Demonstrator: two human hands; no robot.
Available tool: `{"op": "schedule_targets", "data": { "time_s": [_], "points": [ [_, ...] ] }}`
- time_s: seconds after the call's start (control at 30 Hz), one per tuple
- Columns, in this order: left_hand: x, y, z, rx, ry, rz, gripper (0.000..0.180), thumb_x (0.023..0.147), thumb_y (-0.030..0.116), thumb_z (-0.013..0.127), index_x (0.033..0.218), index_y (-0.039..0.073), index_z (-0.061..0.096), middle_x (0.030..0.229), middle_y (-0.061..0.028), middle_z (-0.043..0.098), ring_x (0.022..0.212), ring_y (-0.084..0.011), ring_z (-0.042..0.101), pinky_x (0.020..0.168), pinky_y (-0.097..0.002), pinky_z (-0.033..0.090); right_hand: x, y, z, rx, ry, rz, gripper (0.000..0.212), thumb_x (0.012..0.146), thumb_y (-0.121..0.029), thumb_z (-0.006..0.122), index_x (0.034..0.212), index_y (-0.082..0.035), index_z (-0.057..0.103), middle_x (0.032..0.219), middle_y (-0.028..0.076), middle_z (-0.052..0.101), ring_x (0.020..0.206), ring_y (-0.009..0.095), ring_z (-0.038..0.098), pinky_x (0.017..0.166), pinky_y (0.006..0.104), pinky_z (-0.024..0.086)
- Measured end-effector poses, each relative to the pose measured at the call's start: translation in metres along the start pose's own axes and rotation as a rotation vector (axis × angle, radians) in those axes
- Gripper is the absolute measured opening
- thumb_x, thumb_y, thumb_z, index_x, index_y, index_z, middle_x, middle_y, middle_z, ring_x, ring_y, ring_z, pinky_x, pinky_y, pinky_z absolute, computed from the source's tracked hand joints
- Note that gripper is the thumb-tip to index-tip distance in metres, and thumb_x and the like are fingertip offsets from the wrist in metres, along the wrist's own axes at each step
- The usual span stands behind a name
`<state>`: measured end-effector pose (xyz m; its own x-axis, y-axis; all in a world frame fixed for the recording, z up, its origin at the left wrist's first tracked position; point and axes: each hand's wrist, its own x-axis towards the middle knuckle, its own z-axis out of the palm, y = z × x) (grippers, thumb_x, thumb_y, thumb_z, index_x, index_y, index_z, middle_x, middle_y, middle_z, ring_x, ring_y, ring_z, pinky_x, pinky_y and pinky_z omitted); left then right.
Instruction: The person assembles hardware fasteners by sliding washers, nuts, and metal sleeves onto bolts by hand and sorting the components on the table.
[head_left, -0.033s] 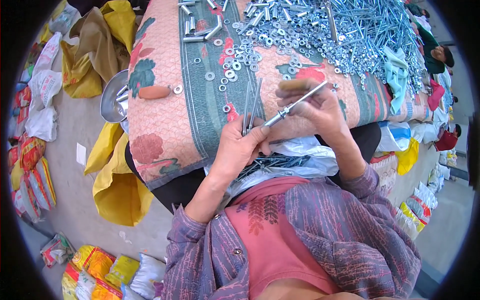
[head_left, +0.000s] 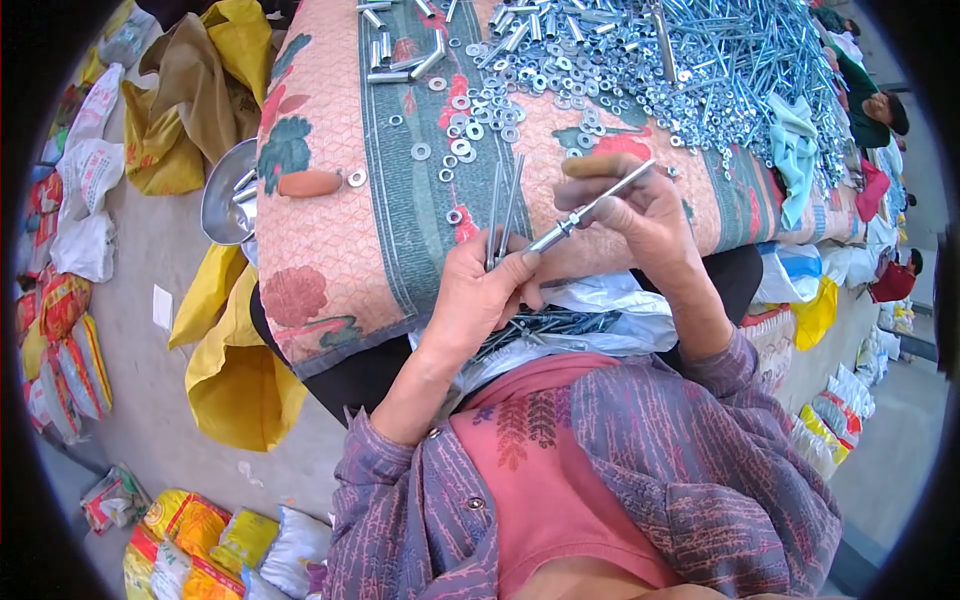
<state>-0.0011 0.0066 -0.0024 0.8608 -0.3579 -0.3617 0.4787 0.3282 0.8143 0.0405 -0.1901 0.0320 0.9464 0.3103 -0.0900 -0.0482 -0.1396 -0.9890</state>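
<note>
My left hand is closed round the sleeve of an expansion bolt, which slants up to the right. A nut and washer sit partway along it, above the sleeve. From the same hand, thin metal rods stick up between the fingers. My right hand is at the upper shaft of the expansion bolt, its fingers apart and loosely bent. The thumb lies beside the shaft; whether it touches cannot be made out. Dark coverings show on some right fingertips. Beyond the hands, loose washers and nuts lie on the flowered cloth.
A big heap of bolts covers the far right, with metal sleeves to its left. A metal bowl is beside the cloth's left edge. A white sack with bolts lies over my lap. Yellow sacks lie on the floor.
The fingers of my right hand have shifted slightly at the bolt's shaft and look less blurred. My left hand and the bolt stay put.
</note>
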Motion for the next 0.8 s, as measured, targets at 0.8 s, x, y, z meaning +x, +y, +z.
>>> {"op": "schedule_targets", "data": {
  "time_s": [0.8],
  "points": [
    [-0.002,0.002,0.004,-0.242,0.021,-0.020,0.007,0.086,0.006,0.056,0.083,0.004,0.050,0.063,-0.0112,0.059,0.035,-0.0047,0.036,0.031,-0.0176,0.024,0.003,-0.001,-0.011,0.095,-0.066,0.014,0.040,0.094,-0.025,0.049,0.123,0.002,0.049,0.097,0.010,0.065,0.090,0.016,0.063,0.081,0.0286,0.049]
  ]
}}
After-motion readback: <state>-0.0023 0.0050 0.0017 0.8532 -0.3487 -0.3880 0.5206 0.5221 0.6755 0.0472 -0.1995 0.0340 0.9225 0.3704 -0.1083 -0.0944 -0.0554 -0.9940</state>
